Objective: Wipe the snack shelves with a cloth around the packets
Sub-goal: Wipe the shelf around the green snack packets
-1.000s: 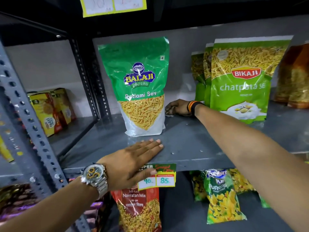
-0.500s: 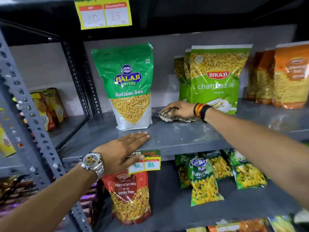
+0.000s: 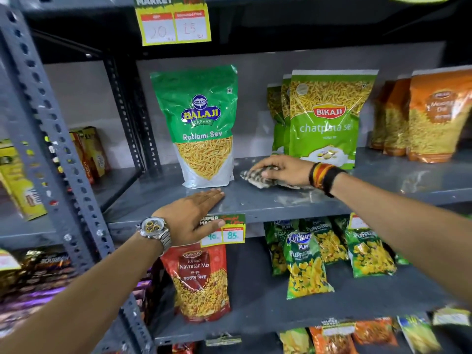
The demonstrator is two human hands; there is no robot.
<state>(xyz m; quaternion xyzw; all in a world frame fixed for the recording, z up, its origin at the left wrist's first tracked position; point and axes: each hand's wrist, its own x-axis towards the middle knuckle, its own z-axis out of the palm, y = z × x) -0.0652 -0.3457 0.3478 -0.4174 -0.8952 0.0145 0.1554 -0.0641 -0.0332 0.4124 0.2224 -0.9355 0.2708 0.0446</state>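
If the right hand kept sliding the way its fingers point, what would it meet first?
Probably the Balaji Ratlami Sev packet: the right hand presses the cloth beside its base, fingers pointing left. Depth is unclear; it might pass behind.

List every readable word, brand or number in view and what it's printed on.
"BALAJI WAFERS", "Ratlami Sev": green pouch
"BIKAJI", "chatp..a se": light green pouch, partly glared
"BIKAJI", "Navratan Mix": red pouch
"Kurkure", "PUFFCORN": corn puff packet
"MARKET", "20", "15": upper price tag
"SUPER", "85": lower price tag, rest covered by the left hand
Orange pouches: too blurred
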